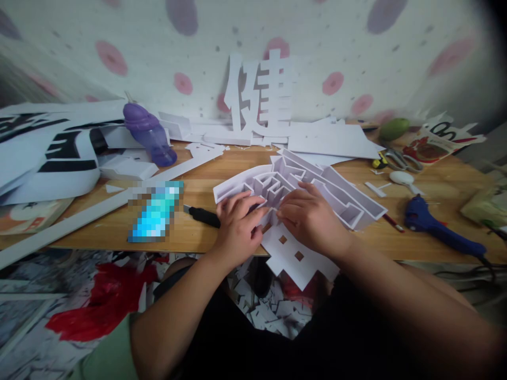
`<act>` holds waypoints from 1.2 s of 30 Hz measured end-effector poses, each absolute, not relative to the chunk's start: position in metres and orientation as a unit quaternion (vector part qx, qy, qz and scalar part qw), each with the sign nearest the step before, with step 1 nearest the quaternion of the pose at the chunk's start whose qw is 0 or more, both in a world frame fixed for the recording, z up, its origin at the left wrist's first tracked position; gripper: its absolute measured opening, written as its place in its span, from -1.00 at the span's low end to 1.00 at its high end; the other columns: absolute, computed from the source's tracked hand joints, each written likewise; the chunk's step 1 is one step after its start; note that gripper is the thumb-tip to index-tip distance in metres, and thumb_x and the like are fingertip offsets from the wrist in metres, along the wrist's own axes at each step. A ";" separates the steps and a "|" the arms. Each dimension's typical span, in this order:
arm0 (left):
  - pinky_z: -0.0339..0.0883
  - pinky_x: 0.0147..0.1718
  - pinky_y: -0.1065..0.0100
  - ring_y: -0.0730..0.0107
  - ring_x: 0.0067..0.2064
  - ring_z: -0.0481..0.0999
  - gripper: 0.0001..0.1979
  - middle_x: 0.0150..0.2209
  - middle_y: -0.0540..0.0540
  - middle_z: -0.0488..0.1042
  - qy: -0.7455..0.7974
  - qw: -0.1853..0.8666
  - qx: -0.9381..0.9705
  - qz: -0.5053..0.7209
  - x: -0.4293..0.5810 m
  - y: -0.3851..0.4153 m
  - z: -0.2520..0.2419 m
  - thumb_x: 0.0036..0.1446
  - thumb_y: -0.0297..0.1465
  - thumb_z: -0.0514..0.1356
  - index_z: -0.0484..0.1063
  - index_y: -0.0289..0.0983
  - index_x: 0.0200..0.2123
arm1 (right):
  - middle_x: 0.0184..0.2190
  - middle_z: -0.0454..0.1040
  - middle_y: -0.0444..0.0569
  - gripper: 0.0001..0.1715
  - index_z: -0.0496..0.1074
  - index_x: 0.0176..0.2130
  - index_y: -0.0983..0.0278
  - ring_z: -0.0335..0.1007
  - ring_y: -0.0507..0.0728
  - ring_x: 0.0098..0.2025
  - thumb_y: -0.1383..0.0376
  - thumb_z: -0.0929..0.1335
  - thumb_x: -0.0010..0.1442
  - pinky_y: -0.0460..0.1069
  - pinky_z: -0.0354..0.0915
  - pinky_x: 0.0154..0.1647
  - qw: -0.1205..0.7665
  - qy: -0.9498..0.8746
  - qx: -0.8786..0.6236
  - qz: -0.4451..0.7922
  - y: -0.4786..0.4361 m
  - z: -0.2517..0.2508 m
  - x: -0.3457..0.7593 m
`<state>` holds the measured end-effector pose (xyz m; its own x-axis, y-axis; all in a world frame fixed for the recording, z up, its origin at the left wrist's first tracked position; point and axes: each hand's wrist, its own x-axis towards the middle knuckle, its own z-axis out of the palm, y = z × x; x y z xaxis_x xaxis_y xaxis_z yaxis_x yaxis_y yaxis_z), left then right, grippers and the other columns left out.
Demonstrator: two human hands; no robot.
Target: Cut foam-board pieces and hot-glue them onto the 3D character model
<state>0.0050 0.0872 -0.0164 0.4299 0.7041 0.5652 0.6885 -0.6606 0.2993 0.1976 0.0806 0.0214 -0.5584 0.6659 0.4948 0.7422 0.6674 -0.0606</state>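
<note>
Wooden surface (198, 177) against a spotted wall (146, 26); white scraps (265, 319) strewn below it. White walled form (352, 211) on the surface's near middle, its flat notched end jutting past the near edge. Left hand (240, 227) at its left side, right hand (307, 216) over its middle, fingers bent. Grip of each: cannot tell whether closed on a wall. Tight at left: black knife (204, 216) just beside left hand. More room at right: bare wood between form and blue glue gun (443, 229), pencil (396, 225) there.
</note>
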 end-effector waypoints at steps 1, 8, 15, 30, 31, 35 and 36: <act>-0.01 0.07 -0.08 0.05 0.14 0.23 -0.60 0.01 -0.06 0.43 0.411 0.010 0.845 0.340 0.005 0.087 -0.017 -0.05 -0.57 0.18 0.45 -0.11 -0.12 | -0.40 0.49 -0.07 -0.74 0.45 -0.47 0.27 0.35 0.08 -0.29 0.46 0.27 0.18 0.15 0.03 0.11 0.245 -0.879 -0.401 -0.077 0.081 0.022 0.198; 0.01 0.07 -0.04 0.10 0.15 0.23 -0.61 0.00 -0.04 0.44 0.411 -0.002 0.846 0.339 0.005 0.087 -0.017 -0.05 -0.57 0.17 0.44 -0.11 -0.13 | -0.41 0.49 -0.08 -0.74 0.44 -0.48 0.26 0.35 0.09 -0.30 0.44 0.27 0.19 0.15 0.02 0.12 0.240 -0.880 -0.401 -0.078 0.080 0.022 0.197; 0.00 0.07 -0.05 0.07 0.14 0.23 -0.60 0.00 -0.04 0.44 0.410 0.002 0.845 0.342 0.005 0.087 -0.017 -0.06 -0.58 0.17 0.43 -0.11 -0.14 | -0.41 0.49 -0.08 -0.74 0.44 -0.47 0.27 0.35 0.08 -0.30 0.45 0.27 0.19 0.16 0.02 0.12 0.240 -0.881 -0.401 -0.079 0.081 0.022 0.198; 0.00 0.09 0.00 0.13 0.15 0.23 -0.63 0.00 0.00 0.44 0.416 -0.006 0.845 0.336 0.005 0.086 -0.016 -0.05 -0.56 0.18 0.44 -0.11 -0.14 | -0.41 0.49 -0.09 -0.77 0.44 -0.47 0.29 0.35 0.08 -0.29 0.45 0.29 0.18 0.16 0.01 0.13 0.234 -0.881 -0.405 -0.079 0.080 0.022 0.198; 0.00 0.09 0.00 0.13 0.15 0.23 -0.63 0.00 0.00 0.44 0.417 -0.007 0.845 0.336 0.005 0.086 -0.016 -0.05 -0.56 0.18 0.44 -0.11 -0.15 | -0.41 0.49 -0.09 -0.77 0.44 -0.47 0.29 0.35 0.08 -0.29 0.45 0.29 0.18 0.16 0.01 0.13 0.234 -0.881 -0.404 -0.078 0.080 0.022 0.198; 0.01 0.08 -0.01 0.13 0.14 0.23 -0.63 0.00 -0.01 0.44 0.418 -0.010 0.845 0.334 0.005 0.087 -0.016 -0.04 -0.55 0.18 0.44 -0.10 -0.14 | -0.42 0.49 -0.10 -0.77 0.44 -0.47 0.29 0.35 0.09 -0.28 0.44 0.29 0.18 0.16 0.01 0.12 0.231 -0.882 -0.403 -0.076 0.080 0.022 0.197; 0.00 0.08 -0.01 0.13 0.14 0.23 -0.63 0.00 -0.01 0.44 0.418 -0.011 0.845 0.333 0.005 0.087 -0.016 -0.04 -0.55 0.18 0.44 -0.10 -0.14 | -0.42 0.49 -0.10 -0.77 0.43 -0.48 0.29 0.34 0.09 -0.29 0.44 0.28 0.18 0.16 0.01 0.12 0.231 -0.882 -0.403 -0.077 0.080 0.022 0.197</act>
